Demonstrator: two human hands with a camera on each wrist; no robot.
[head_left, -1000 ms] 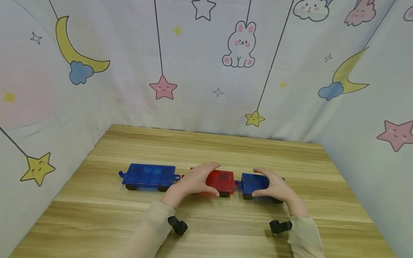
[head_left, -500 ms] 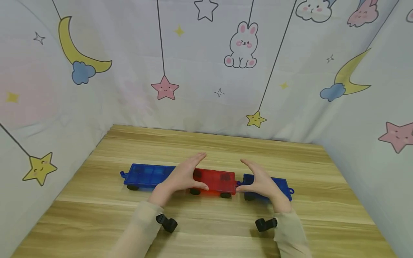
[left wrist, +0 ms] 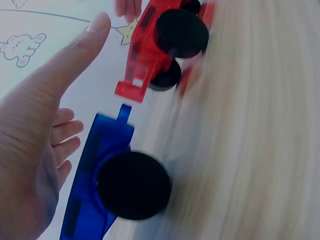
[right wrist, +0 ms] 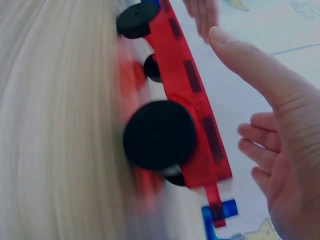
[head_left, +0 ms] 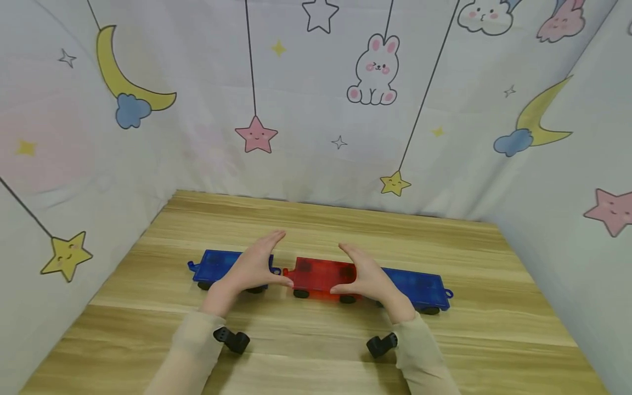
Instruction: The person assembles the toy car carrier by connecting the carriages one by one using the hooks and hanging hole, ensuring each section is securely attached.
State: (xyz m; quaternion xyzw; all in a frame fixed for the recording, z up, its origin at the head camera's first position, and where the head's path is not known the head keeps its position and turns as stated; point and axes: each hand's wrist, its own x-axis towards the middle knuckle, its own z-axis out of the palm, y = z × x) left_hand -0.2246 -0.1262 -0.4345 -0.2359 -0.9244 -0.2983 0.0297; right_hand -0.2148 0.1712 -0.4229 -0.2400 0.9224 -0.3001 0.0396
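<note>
Three toy train wagons stand in a row on the wooden table: a blue wagon (head_left: 217, 264) at left, a red wagon (head_left: 318, 276) in the middle and another blue wagon (head_left: 419, 288) at right. My left hand (head_left: 248, 267) is spread above the left blue wagon, thumb apart from the fingers, gripping nothing. Likewise spread, my right hand (head_left: 367, 278) hovers over the red wagon's right end. In the left wrist view a small gap parts the red hitch (left wrist: 132, 91) from the blue hitch (left wrist: 124, 113). The right-hand red and blue hitches overlap in the right wrist view.
Wood-grained table (head_left: 306, 340) lies under the wagons. A white printed cloth (head_left: 316, 99) with stars, moons and a rabbit encloses the back and both sides. A small black camera is strapped to each wrist.
Both hands have moved left: the left from the red wagon to the left blue one, the right from the right blue wagon to the red one. The wagons appear to stay in place.
</note>
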